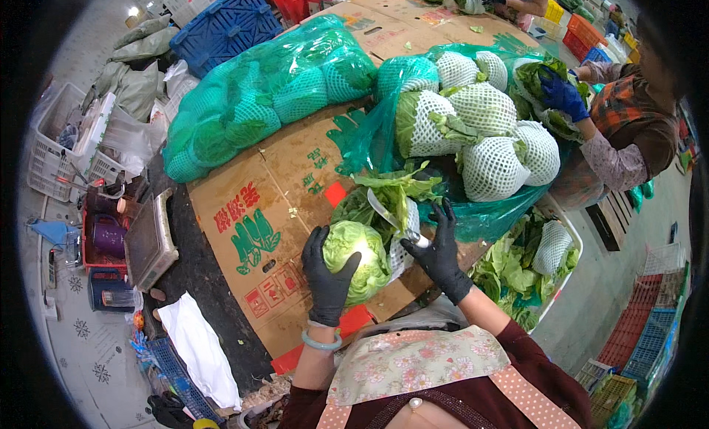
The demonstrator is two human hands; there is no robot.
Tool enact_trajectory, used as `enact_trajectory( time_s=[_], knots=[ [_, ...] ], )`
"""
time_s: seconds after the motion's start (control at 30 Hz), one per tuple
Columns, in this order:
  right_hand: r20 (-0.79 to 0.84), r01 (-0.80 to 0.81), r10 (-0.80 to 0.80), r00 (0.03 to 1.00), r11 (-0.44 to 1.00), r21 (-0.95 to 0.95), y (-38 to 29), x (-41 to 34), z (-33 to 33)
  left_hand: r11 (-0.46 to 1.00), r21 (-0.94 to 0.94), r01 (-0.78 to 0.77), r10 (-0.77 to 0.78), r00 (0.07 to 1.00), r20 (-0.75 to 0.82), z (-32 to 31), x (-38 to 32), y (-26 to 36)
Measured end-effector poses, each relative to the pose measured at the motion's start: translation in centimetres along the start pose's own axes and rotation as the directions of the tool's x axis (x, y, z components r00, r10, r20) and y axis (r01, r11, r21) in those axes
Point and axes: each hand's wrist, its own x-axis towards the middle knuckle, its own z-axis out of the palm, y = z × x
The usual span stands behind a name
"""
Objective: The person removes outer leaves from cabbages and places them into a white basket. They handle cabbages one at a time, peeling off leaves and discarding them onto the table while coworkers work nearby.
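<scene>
My left hand (330, 276), in a black glove, holds a trimmed cabbage head (357, 258) from its left side, thumb over the pale cut base. My right hand (438, 254), also black-gloved, grips the light handle of a curved-blade knife (383, 209). The blade points up and left over loose outer cabbage leaves (399, 186). A white foam net sleeve (403, 257) lies partly behind the head and under the knife. Beyond are net-sleeved cabbages (482, 110) in an open green plastic bag (360, 146). To the left of that lies a full green bag of cabbages (271, 97).
Printed cardboard (232, 207) covers the table. A co-worker's blue-gloved hand (562, 94) touches a cabbage at the right; another person's arm is at the far edge. A bin of leaves (573, 257) stands at right, a scale (152, 240) and white cloth (199, 351) at left.
</scene>
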Motion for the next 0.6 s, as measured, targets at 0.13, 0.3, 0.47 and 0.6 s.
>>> enact_trajectory(
  time_s=[0.13,0.3,0.47,0.6],
  knots=[
    [0.263,-0.326,0.235,0.936,0.861,0.391,0.3,1.1,3.7,0.966,-0.249,0.069,-0.109,0.982,-0.151,0.1,-3.5,-2.6],
    [0.275,-0.504,0.428,0.861,0.641,0.579,1.9,0.5,5.8,0.734,-0.647,0.209,-0.506,0.803,-0.314,-1.7,-8.6,-6.2],
    [-0.038,-0.432,0.471,0.881,0.837,0.336,7.0,-6.5,-5.1,0.682,-0.698,0.221,-0.573,0.754,-0.321,-1.5,-8.5,-4.9],
    [-0.377,-0.505,0.554,0.742,0.832,0.229,14.2,-13.4,-15.2,0.999,-0.009,-0.046,0.043,0.975,-0.216,0.4,-5.9,-0.6]
  ],
)
